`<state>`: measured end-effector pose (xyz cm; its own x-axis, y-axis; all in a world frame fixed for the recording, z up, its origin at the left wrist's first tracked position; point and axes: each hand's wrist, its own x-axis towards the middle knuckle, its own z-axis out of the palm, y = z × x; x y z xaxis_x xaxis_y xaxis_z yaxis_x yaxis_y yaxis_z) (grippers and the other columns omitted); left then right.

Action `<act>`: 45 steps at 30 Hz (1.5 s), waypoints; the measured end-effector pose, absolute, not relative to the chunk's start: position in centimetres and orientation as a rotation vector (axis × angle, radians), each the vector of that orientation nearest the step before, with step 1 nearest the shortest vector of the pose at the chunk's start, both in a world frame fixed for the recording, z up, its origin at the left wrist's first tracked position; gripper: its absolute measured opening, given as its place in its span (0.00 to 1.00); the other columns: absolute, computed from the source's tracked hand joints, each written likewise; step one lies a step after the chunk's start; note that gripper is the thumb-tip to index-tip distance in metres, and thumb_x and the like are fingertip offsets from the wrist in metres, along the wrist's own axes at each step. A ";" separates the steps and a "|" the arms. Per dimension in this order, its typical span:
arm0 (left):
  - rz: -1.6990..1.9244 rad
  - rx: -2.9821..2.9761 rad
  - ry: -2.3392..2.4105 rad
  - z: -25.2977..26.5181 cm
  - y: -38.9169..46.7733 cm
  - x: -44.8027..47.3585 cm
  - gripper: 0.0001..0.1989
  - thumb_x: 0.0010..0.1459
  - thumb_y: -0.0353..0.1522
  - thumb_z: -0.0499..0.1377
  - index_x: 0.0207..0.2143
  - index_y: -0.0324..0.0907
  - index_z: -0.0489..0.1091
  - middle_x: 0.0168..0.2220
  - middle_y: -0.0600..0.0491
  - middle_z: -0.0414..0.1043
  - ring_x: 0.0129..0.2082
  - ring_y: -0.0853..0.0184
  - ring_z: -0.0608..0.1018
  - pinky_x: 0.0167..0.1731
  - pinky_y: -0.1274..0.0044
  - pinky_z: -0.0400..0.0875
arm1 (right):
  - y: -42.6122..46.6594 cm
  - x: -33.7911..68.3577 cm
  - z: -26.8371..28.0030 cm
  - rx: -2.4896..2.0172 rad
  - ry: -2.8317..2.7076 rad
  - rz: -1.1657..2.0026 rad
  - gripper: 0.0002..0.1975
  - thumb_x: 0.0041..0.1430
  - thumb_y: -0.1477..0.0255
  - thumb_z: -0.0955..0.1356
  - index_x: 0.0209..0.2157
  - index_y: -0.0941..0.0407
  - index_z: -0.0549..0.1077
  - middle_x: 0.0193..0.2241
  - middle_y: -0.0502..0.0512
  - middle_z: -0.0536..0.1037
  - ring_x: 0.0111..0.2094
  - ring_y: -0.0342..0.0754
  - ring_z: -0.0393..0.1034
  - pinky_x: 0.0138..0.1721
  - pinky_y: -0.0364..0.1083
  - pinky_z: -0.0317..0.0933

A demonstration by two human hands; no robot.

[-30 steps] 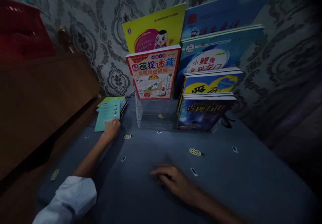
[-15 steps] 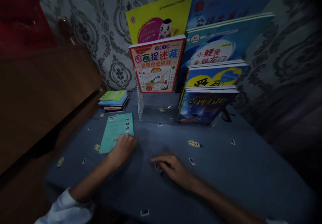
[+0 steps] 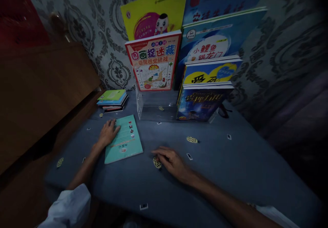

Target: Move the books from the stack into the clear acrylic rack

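Note:
A teal book (image 3: 125,142) lies flat on the cloth-covered table, a little left of the middle. My left hand (image 3: 109,133) rests on its upper left edge, palm down, fingers stretched out and slightly apart. My right hand (image 3: 171,161) lies on the tablecloth to the right of the book, apart from it. Its fingers are loosely bent, with the thumb away from them, and nothing shows in the grasp. Beneath its fingertips is a printed pineapple (image 3: 157,163) on the cloth.
A clear acrylic stand (image 3: 153,113) at the back holds a red-bordered picture book (image 3: 156,64), a dark blue book (image 3: 202,101) and several others. Behind the teal book sits a small stack of books (image 3: 112,99). A brown wooden panel (image 3: 46,94) borders the table's left side.
My left hand has moved from the book's lower right side to its upper left edge. The book has turned slightly and sits nearer the front. My right hand has barely moved.

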<state>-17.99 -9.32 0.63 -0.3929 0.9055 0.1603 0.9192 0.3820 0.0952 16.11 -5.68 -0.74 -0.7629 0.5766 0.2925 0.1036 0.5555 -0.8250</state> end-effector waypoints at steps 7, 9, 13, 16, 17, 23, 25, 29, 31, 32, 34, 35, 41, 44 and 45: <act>-0.369 -1.727 -2.481 -2.3 -9.6 -19.3 0.27 0.68 0.42 0.47 0.63 0.36 0.62 0.66 0.38 0.60 0.69 0.48 0.59 0.66 0.56 0.55 | -4.9 16.2 -2.0 -0.607 -2.215 1.064 0.17 0.64 0.76 0.62 0.47 0.53 0.80 0.33 0.55 0.82 0.39 0.52 0.77 0.53 0.57 0.68; -0.422 -1.772 -2.434 -2.8 -10.0 -18.8 0.28 0.68 0.43 0.47 0.63 0.37 0.63 0.65 0.38 0.61 0.69 0.48 0.59 0.66 0.54 0.55 | -4.5 16.3 -2.2 -0.638 -2.197 1.020 0.17 0.65 0.75 0.62 0.48 0.52 0.80 0.33 0.55 0.82 0.39 0.52 0.77 0.51 0.56 0.69; -0.553 -1.873 -2.325 -3.8 -11.1 -16.8 0.29 0.68 0.45 0.47 0.63 0.37 0.64 0.65 0.38 0.62 0.69 0.48 0.59 0.66 0.53 0.55 | -4.0 16.4 -2.2 -0.647 -2.169 0.939 0.18 0.66 0.75 0.61 0.49 0.52 0.79 0.39 0.57 0.81 0.42 0.51 0.77 0.46 0.52 0.71; -0.604 -1.939 -2.299 -4.0 -11.6 -14.1 0.29 0.68 0.46 0.48 0.64 0.37 0.63 0.67 0.39 0.60 0.70 0.47 0.57 0.66 0.54 0.54 | -3.6 16.5 -2.5 -0.643 -2.162 0.884 0.18 0.67 0.75 0.61 0.51 0.52 0.78 0.47 0.59 0.80 0.50 0.52 0.75 0.52 0.55 0.69; -0.616 -1.961 -2.297 -4.0 -11.7 -13.0 0.29 0.68 0.45 0.48 0.64 0.38 0.63 0.67 0.39 0.59 0.70 0.48 0.56 0.66 0.54 0.54 | -3.5 16.5 -2.8 -0.653 -2.162 0.862 0.18 0.67 0.74 0.61 0.51 0.52 0.77 0.50 0.59 0.80 0.53 0.53 0.73 0.55 0.57 0.68; -0.704 -2.104 -2.235 -3.7 -10.6 -7.3 0.27 0.70 0.44 0.48 0.65 0.40 0.61 0.69 0.40 0.56 0.72 0.50 0.52 0.67 0.53 0.54 | -2.7 16.8 -3.2 -0.758 -2.223 0.715 0.18 0.68 0.71 0.61 0.55 0.54 0.74 0.58 0.64 0.74 0.61 0.58 0.67 0.60 0.62 0.62; -0.707 -2.150 -2.219 -3.6 -9.9 -5.5 0.27 0.70 0.43 0.48 0.66 0.39 0.59 0.69 0.39 0.55 0.73 0.51 0.51 0.67 0.53 0.54 | -2.3 17.0 -2.9 -0.795 -2.259 0.634 0.18 0.69 0.71 0.60 0.54 0.55 0.75 0.58 0.65 0.74 0.61 0.59 0.66 0.61 0.64 0.60; -0.687 -2.233 -2.201 -3.3 -8.7 -2.6 0.28 0.71 0.41 0.47 0.66 0.34 0.58 0.70 0.36 0.52 0.73 0.50 0.49 0.67 0.54 0.53 | -1.7 17.6 -2.6 -0.849 -2.316 0.471 0.19 0.68 0.72 0.60 0.54 0.54 0.75 0.57 0.64 0.76 0.61 0.60 0.66 0.62 0.67 0.57; -0.686 -2.261 -2.191 -3.3 -8.3 -1.6 0.28 0.71 0.41 0.46 0.66 0.33 0.57 0.70 0.36 0.52 0.73 0.50 0.48 0.67 0.55 0.54 | -1.5 17.8 -2.5 -0.861 -2.347 0.408 0.19 0.68 0.73 0.60 0.55 0.53 0.75 0.57 0.63 0.76 0.62 0.60 0.66 0.64 0.69 0.53; -0.686 -2.267 -2.185 -3.3 -8.3 -1.2 0.28 0.71 0.41 0.46 0.66 0.33 0.57 0.70 0.36 0.52 0.73 0.50 0.47 0.67 0.55 0.54 | -1.4 17.9 -2.5 -0.865 -2.366 0.383 0.19 0.68 0.73 0.60 0.55 0.53 0.75 0.57 0.64 0.76 0.62 0.60 0.66 0.65 0.69 0.50; -0.680 -2.269 -2.167 -3.3 -8.3 -0.9 0.28 0.72 0.41 0.46 0.66 0.33 0.57 0.70 0.36 0.52 0.73 0.51 0.47 0.67 0.56 0.54 | -1.3 17.8 -2.6 -0.853 -2.410 0.351 0.20 0.68 0.74 0.59 0.57 0.54 0.73 0.57 0.65 0.75 0.62 0.60 0.66 0.66 0.70 0.47; -0.672 -2.274 -2.148 -3.2 -8.3 -0.8 0.27 0.72 0.40 0.46 0.66 0.34 0.57 0.70 0.36 0.52 0.73 0.52 0.48 0.68 0.55 0.53 | -1.2 17.6 -2.7 -0.816 -2.443 0.350 0.21 0.68 0.75 0.59 0.59 0.54 0.72 0.58 0.65 0.75 0.63 0.59 0.65 0.67 0.69 0.46; -0.625 -2.346 -2.019 -2.9 -8.3 -0.9 0.24 0.71 0.34 0.45 0.66 0.37 0.58 0.69 0.39 0.57 0.71 0.57 0.56 0.68 0.55 0.51 | -1.6 16.8 -2.9 -0.590 -2.613 0.477 0.31 0.69 0.73 0.57 0.71 0.57 0.48 0.70 0.64 0.56 0.72 0.52 0.44 0.71 0.60 0.45; -0.578 -2.347 -2.038 -2.6 -8.3 -0.8 0.24 0.70 0.33 0.45 0.65 0.35 0.58 0.69 0.38 0.58 0.71 0.56 0.57 0.68 0.55 0.52 | -1.8 16.7 -2.6 -0.584 -2.632 0.506 0.31 0.70 0.74 0.55 0.72 0.58 0.47 0.71 0.63 0.55 0.72 0.50 0.43 0.71 0.58 0.44; -0.564 -2.347 -2.039 -2.5 -8.3 -0.8 0.24 0.70 0.34 0.45 0.65 0.34 0.58 0.69 0.38 0.57 0.71 0.56 0.57 0.68 0.55 0.51 | -1.8 16.7 -2.5 -0.587 -2.631 0.507 0.31 0.69 0.74 0.55 0.72 0.57 0.47 0.71 0.63 0.55 0.72 0.50 0.44 0.71 0.59 0.44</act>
